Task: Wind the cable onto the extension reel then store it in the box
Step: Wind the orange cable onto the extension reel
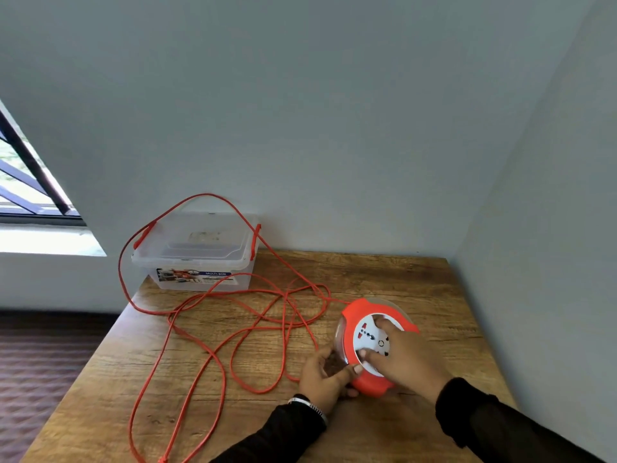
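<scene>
An orange extension reel (pixel 357 315) with a white socket face lies flat on the wooden table (pixel 384 279), near the right. My left hand (pixel 325 379) grips its near-left rim. My right hand (pixel 404 357) rests on the white socket face, fingers pressed on it. The orange cable (pixel 233 342) sprawls in loose loops over the table's left half; one long loop arches over the box and hangs off the table's left edge. The clear plastic box (pixel 197 259), lid on with red clips, stands at the table's back left corner.
The table sits in a room corner, with a grey wall behind and another close on the right. A window (pixel 30 188) is at the far left. Dark patterned floor lies beyond the table's left edge. Cable also runs off the front edge.
</scene>
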A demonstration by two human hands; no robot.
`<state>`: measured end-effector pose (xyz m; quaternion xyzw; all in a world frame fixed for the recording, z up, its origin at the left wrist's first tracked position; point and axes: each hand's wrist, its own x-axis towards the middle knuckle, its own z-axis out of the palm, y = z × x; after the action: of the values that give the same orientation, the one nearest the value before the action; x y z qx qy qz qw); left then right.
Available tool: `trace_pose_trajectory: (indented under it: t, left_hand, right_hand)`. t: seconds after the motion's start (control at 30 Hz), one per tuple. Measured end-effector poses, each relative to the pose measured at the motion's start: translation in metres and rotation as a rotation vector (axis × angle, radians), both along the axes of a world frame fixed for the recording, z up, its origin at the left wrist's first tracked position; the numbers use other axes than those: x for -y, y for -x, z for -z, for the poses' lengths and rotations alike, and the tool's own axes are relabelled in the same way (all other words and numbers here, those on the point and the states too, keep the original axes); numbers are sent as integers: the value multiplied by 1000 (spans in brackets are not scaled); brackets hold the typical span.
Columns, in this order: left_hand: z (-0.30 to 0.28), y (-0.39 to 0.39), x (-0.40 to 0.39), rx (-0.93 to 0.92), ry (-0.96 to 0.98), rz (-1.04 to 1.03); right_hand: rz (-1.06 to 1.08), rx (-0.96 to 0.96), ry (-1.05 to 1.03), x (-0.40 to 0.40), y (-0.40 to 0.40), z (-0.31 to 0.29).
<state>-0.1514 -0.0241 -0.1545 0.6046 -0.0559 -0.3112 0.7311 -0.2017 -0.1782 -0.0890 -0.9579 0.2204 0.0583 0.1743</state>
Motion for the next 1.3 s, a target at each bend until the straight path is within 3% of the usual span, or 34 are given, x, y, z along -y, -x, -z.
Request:
trace_pose_trajectory:
  t: [0.07, 0.2, 0.33, 0.43, 0.5, 0.57, 0.7, 0.87, 1.1, 1.3]
  left_hand:
    - [0, -1, -1, 4, -4, 1]
    - [-1, -1, -1, 15, -9, 6]
    - [0, 1, -2, 48, -10, 10]
    - [0, 0, -4, 72, -13, 17]
    - [0, 0, -4, 75, 2, 26]
    - [0, -1, -5, 70, 22, 31]
    - [-2, -2, -5, 61, 42, 49]
    - [-2, -3, -7, 47, 38, 76]
    - [-2, -7, -9, 65, 0, 180]
    - [-3, -11, -10, 86, -79, 246]
  right_hand:
    - [91, -28, -154, -3, -2, 0]
    - [381, 26, -743, -13, -4, 0]
    - [593, -2, -1161, -23, 1, -3]
    - [577, -105, -1302, -20, 6, -16]
    - [530, -120, -1173, -11, 12, -25]
    - [413, -75, -892, 1, 18, -32]
    - [-55, 75, -128, 21, 24, -39]
    - [-655, -62, 353, 28, 12, -39]
    - [-1095, -163, 584, 28, -2, -42]
    - [-1128, -364, 483, 36, -1, -47]
